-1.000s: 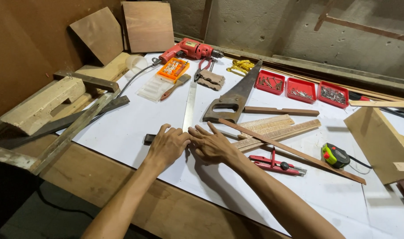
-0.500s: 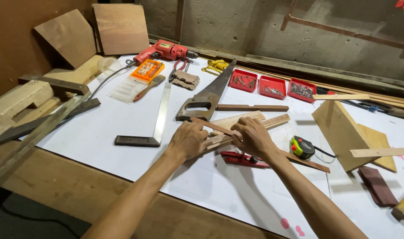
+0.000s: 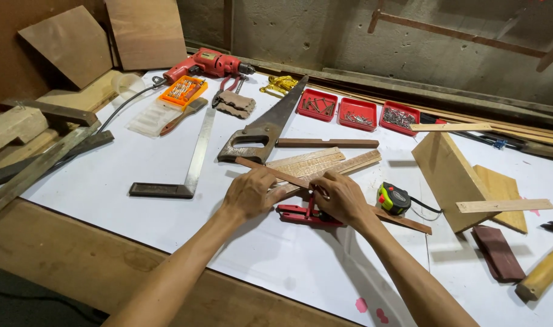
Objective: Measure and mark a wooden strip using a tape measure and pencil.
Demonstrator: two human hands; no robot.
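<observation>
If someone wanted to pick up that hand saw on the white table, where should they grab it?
By the dark wooden handle of the hand saw, at its near end. Its open slot suits curling fingers through. I would come from the near side, since the blade tapers away toward the red trays.

A red drill (image 3: 207, 62) lies at the back of the white tabletop (image 3: 137, 163). Near it sit a saw (image 3: 265, 126), a metal square (image 3: 185, 169), three red trays (image 3: 357, 112) of nails, and a tape measure (image 3: 394, 198).
</observation>
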